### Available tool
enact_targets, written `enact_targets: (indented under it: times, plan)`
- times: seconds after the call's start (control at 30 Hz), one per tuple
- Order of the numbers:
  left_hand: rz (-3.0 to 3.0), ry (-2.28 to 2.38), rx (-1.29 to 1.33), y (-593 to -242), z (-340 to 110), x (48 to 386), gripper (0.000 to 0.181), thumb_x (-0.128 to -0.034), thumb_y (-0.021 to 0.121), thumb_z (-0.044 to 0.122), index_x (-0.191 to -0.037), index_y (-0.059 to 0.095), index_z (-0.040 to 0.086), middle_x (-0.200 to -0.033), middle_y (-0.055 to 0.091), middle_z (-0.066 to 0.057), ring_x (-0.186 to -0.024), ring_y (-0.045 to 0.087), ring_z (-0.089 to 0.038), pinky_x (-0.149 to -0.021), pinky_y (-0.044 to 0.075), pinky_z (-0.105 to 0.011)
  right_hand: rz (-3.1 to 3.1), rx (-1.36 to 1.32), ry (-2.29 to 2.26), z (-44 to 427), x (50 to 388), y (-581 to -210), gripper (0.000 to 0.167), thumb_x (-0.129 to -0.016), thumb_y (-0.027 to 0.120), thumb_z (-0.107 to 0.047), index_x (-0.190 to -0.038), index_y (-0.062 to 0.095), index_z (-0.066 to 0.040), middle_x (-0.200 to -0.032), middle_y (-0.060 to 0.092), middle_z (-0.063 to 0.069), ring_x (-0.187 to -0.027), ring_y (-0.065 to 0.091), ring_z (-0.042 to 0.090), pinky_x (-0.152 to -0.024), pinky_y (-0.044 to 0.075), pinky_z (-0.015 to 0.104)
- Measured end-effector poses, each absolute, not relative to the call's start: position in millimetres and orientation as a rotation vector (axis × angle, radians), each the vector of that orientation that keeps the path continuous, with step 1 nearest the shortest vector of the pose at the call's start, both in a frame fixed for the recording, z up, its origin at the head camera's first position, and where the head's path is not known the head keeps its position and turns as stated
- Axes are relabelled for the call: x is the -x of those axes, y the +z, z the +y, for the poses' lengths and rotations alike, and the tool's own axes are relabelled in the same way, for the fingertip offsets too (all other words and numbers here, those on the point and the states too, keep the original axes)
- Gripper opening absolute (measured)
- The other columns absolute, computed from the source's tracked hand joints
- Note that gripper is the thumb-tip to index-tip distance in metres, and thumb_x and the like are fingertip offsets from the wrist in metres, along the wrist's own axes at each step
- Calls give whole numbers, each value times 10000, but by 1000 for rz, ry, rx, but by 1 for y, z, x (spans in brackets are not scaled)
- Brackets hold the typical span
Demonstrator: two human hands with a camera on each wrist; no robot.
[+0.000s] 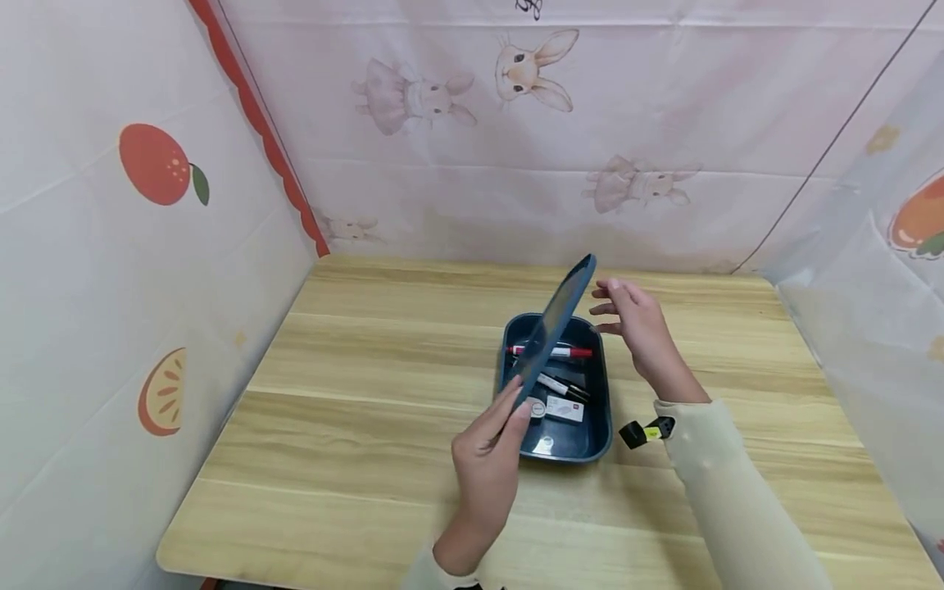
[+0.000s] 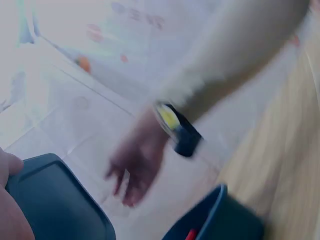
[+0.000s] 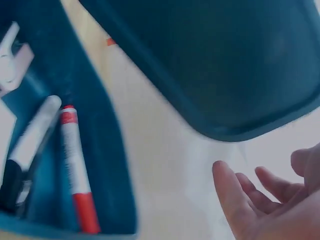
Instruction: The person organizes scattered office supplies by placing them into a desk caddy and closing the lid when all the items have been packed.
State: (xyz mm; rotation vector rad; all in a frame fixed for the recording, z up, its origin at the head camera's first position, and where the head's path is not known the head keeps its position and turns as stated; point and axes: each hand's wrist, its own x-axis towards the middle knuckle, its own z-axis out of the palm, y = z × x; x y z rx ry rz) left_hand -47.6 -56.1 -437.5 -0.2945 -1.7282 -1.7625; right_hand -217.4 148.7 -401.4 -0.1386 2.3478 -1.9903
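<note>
My left hand [image 1: 487, 467] pinches the near end of a dark blue lid [image 1: 556, 324], which is tilted steeply above a matching box [image 1: 601, 434]. Nothing is held by my right hand [image 1: 640, 332]; its fingers are spread loosely beside the lid's far end, apart from it in the right wrist view. Inside the box lie a red-and-white marker [image 3: 76, 167], a black-and-white marker [image 1: 564, 387], a small white carton [image 1: 565, 409] and a round white item [image 1: 537, 407]. Part of the contents is hidden behind the lid and left hand.
The box stands on a wood-grain table [image 1: 354, 393], right of its middle. A printed curtain [image 1: 457, 197] with rabbits hangs along the table's back edge, and fruit-printed sheets [image 1: 88, 328] flank both sides. A black band with a yellow patch [image 1: 649, 433] is on the right wrist.
</note>
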Motion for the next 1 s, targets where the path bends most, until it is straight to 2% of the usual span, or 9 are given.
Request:
enact_targets:
  times: [0.1,0.23,0.53,0.73,0.87,1.0]
  plan:
    - [-1649,-2093,174,-434,-58,43,288,-945,681,32,-1225,707,-30,-1220,708,-174,-1174,667,-235,-958,539,-294,2205,127,-2070,156,219,-414,590,-1062,418,-478,-1473,478,-59,-1330,553,73,-1163,611,230,-901,584,307]
    - [-1514,-2448,-60,-432,-61,40,363,-957,689,127,-1283,667,-31,-1281,678,-166,-1230,637,-227,-1008,514,-290,2061,138,-2176,163,217,-423,519,-1037,464,-497,-1380,561,-120,-1266,594,21,-1120,635,158,-892,566,255]
    - [-1288,-2809,-346,-451,-69,44,486,-1012,621,228,-1441,537,15,-1452,576,-121,-1311,570,-173,-1021,511,-296,2070,64,-2269,173,207,-425,385,-1014,573,-410,-1187,639,-72,-1062,583,-13,-964,571,120,-800,542,214]
    - [-1097,-2974,-430,-472,-71,44,568,-1045,561,272,-1531,399,24,-1507,502,-130,-1367,504,-206,-1078,462,-323,2135,-12,-2187,177,205,-432,397,-987,637,-373,-1237,638,-65,-1097,638,-23,-931,631,85,-768,572,204]
    - [-1063,-3015,-462,-480,-71,44,558,-1040,572,271,-1519,423,27,-1441,571,-113,-1309,560,-191,-1050,488,-318,2186,-59,-2151,179,207,-435,381,-978,651,-371,-1198,652,-60,-1064,642,-33,-893,634,72,-758,575,198]
    - [-1317,-2926,-397,-483,-75,46,522,-1020,608,250,-1453,502,-23,-1389,612,-172,-1205,645,-190,-945,559,-311,2302,-103,-2068,179,212,-428,431,-985,640,-389,-1250,643,-49,-1070,631,-55,-911,622,67,-773,563,183]
